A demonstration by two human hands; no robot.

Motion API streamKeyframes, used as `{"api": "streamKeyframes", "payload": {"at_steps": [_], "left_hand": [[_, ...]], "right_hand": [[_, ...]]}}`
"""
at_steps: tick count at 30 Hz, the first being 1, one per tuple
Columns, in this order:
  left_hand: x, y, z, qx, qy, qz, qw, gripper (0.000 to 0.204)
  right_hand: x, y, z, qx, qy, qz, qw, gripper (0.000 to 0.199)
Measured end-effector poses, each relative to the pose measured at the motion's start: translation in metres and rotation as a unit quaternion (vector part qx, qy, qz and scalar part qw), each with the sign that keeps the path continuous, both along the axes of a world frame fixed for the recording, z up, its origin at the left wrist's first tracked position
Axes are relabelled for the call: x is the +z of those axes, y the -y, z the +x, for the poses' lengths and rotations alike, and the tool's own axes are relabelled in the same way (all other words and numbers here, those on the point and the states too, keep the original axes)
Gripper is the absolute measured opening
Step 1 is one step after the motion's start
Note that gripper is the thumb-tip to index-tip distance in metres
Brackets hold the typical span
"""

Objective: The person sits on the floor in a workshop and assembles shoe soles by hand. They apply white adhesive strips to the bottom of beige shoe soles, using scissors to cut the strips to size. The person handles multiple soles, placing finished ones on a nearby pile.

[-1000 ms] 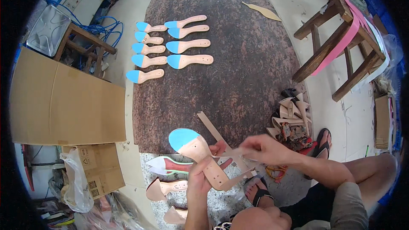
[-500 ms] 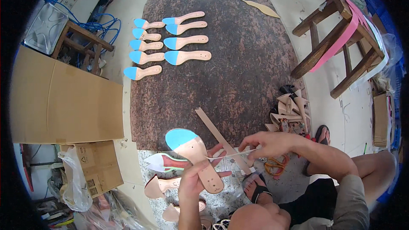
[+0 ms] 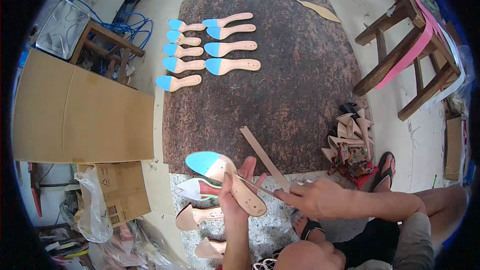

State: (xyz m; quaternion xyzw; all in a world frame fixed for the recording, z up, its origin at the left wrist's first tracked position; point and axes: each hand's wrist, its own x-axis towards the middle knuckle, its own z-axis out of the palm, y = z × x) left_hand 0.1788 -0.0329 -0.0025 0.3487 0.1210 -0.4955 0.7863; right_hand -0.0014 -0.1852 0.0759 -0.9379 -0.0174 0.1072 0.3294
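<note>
My left hand (image 3: 236,201) is closed around a shoe insole (image 3: 218,170), pale tan with a blue toe end and small holes in the heel part. The thumb lies across its narrow waist and the other fingers reach out beyond its far edge. My right hand (image 3: 317,197) is closed on a thin, narrow, greyish thing (image 3: 262,188) that runs to the insole's edge; strip or blade, I cannot tell. Beneath my hands lie a white-and-red sole piece with a green edge (image 3: 197,189) and tan shoe parts (image 3: 192,217).
Several blue-toed insoles (image 3: 232,66) lie in two columns on the dark board (image 3: 300,95). A tan flat strip (image 3: 262,152) lies near my hands. Heel-shaped parts (image 3: 352,132) are piled at the right. A wooden stool (image 3: 390,65) and cardboard boxes (image 3: 107,115) flank the board.
My right hand has lowered and turned, fingers pointing left. The insole has shifted slightly left in my left hand's hold. The whole view has moved slightly.
</note>
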Motion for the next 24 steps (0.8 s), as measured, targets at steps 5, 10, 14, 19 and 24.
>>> {"api": "streamKeyframes", "payload": {"at_steps": [5,10,14,19,24], "left_hand": [[-0.006,0.007,-0.009,0.061,-0.045,0.003,0.997,0.035],[-0.005,0.007,-0.007,0.092,-0.060,0.063,0.992,0.034],[-0.009,0.006,-0.001,0.106,-0.111,0.056,0.987,0.032],[-0.010,0.012,-0.004,0.147,-0.109,0.062,0.981,0.031],[-0.009,0.018,-0.008,0.163,-0.081,0.071,0.981,0.030]], "right_hand": [[-0.002,-0.015,-0.004,0.017,0.032,-0.022,0.999,0.071],[0.009,-0.012,-0.001,0.008,0.029,-0.028,0.999,0.084],[0.008,-0.006,-0.003,0.000,0.014,-0.022,1.000,0.080],[0.006,-0.005,-0.003,-0.007,0.000,-0.013,1.000,0.074],[-0.001,0.000,-0.007,-0.030,0.012,-0.026,0.999,0.070]]}}
